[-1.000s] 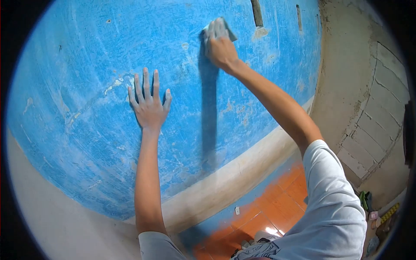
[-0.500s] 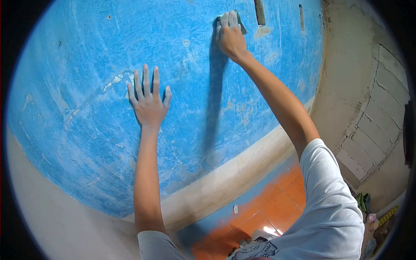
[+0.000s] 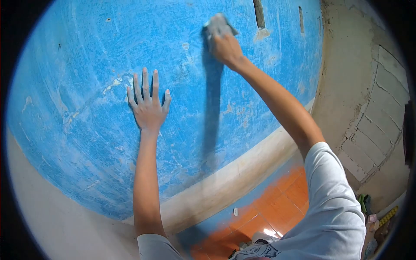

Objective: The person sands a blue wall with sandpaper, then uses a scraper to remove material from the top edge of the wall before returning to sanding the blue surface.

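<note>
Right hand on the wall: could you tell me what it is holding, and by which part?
The right hand presses a grey sanding pad flat against the blue wall, fingers spread over its back. The left hand holds nothing.

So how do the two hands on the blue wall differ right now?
The left hand lies flat with fingers spread and holds nothing; the right hand presses a grey sanding sheet against the blue wall. The left hand sits lower, about mid-wall; the right hand reaches higher, near two narrow slots. The left arm runs straight up; the right arm stretches diagonally from the right. Both hands are bare and touch the same scuffed paint.
</note>
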Motion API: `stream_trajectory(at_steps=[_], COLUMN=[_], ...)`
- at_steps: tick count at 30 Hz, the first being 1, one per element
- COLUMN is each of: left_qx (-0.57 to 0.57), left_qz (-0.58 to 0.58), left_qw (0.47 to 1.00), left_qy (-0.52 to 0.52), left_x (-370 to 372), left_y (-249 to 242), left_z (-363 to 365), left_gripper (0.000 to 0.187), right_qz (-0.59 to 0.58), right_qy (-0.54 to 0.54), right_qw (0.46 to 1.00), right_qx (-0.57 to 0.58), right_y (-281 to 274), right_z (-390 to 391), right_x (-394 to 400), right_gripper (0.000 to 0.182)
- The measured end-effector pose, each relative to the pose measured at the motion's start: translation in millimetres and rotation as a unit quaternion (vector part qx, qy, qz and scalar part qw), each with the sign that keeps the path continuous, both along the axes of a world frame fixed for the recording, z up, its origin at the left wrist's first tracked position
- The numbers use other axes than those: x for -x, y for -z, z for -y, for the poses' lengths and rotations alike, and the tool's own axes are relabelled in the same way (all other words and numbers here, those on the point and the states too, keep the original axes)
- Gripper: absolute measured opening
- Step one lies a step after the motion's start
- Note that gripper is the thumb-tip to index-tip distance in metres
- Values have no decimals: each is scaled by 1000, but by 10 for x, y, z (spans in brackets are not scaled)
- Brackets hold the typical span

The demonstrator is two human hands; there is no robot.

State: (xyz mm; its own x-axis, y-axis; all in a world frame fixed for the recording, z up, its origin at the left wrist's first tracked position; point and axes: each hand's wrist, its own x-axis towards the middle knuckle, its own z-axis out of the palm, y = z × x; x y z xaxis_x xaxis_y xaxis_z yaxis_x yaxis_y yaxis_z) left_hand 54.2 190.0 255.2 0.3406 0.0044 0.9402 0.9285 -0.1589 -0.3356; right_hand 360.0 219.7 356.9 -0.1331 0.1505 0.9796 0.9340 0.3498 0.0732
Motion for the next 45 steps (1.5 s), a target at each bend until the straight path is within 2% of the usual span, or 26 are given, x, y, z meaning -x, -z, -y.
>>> stream_trajectory(at_steps=[1, 4, 5, 8, 12, 13, 16, 17, 20, 21, 24, 25, 28, 29, 32, 33, 36, 37, 40, 43, 45], left_qx=[-1, 2, 6, -10, -2, -1, -6, -9, 3, 3, 0, -3, -4, -2, -4, -6, -6, -3, -4, -6, -9], left_qz=[2, 6, 7, 5, 5, 7, 6, 5, 9, 8, 5, 3, 3, 4, 4, 1, 1, 2, 2, -1, 0], left_qw=[1000, 1000, 1000, 1000, 1000, 1000, 1000, 1000, 1000, 1000, 1000, 1000, 1000, 1000, 1000, 1000, 1000, 1000, 1000, 1000, 1000], left_qy=[-1, -5, -5, 4, -1, -2, 0, 3, -6, -7, -6, -5, -6, -6, -3, -3, -7, -11, -13, -7, -10], left_x=[-6, -6, -11, -5, -7, -11, -8, -2, -10, -4, -4, 2, 7, 2, -2, 8, 4, -2, 3, -1, 16], left_y=[-4, -22, -14, -7, -13, -13, -15, -10, -10, -15, 5, 5, -7, -6, -7, -3, -1, 2, -23, -5, -8], left_z=[-8, -2, 2, -41, -17, -8, -30, -36, -14, -9, -7, -22, -28, -24, -24, -27, -39, -27, -31, -37, -35], left_gripper=[64, 64, 65, 65, 65, 64, 65, 65, 64, 64, 64, 64, 64, 64, 63, 64, 64, 64, 64, 64, 64], right_qz=[-19, 18, 25, 52, 23, 53, 103, 23, -5, 60, 83, 45, 10, 33, 89, 89, 16, 11, 81, 2, 17], right_qy=[47, 96, 51, 5, 108, 92, 80, 38, 102, 156, 73, 46, 163, 141, 103, 90, 182, 155, 115, 60, 139], right_qw=[995, 982, 990, 995, 987, 990, 982, 998, 992, 986, 988, 993, 979, 989, 986, 991, 978, 987, 983, 996, 989], right_qx=[-92, -162, -127, -83, -118, -94, -134, -39, -79, -7, -107, -102, -119, -33, -94, -52, -100, -41, -115, -64, -40], right_y=[-81, -116, -38, -71, -121, -44, -18, -66, -31, -46, 4, -57, -94, -124, -23, -107, -128, -132, 66, -99, -102], right_z=[-37, -111, -61, -82, -70, 31, 29, 44, -54, 171, -52, -55, -89, -80, -39, 65, -132, -50, -6, 39, 58], right_x=[-43, 155, 240, -124, -58, 63, -15, -79, 125, 265, 50, -47, 73, 112, 53, -39, -60, 55, 127, -73, 64], right_gripper=[45, 44, 43, 40, 32, 36, 39, 45, 46, 47, 45, 46, 46, 48, 47, 47, 47, 48, 43, 43, 45])
